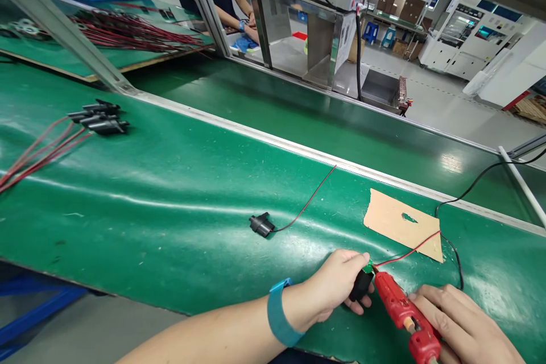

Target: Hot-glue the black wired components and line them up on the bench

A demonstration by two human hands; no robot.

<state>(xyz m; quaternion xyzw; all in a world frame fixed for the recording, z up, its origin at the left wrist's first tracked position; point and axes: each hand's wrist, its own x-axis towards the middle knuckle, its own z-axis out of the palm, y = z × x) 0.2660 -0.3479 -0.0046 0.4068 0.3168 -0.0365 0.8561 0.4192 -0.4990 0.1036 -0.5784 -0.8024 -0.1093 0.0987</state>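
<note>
Grip of left hand point(335, 280) is closed on black housing point(362, 286), seemingly mid-work.
Red tool point(391, 298) is held at it by right hand point(467, 321); whether wired housing point(261, 224) on bench point(170, 176) is finished cannot be told.

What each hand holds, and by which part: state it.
Left hand: black part, thumb at its green end, fingers beneath. Right hand: red tool, by its rear half.

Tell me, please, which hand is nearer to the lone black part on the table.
Left: the left hand is right of the black part; the right hand, on the red tool, is farther right.
</note>
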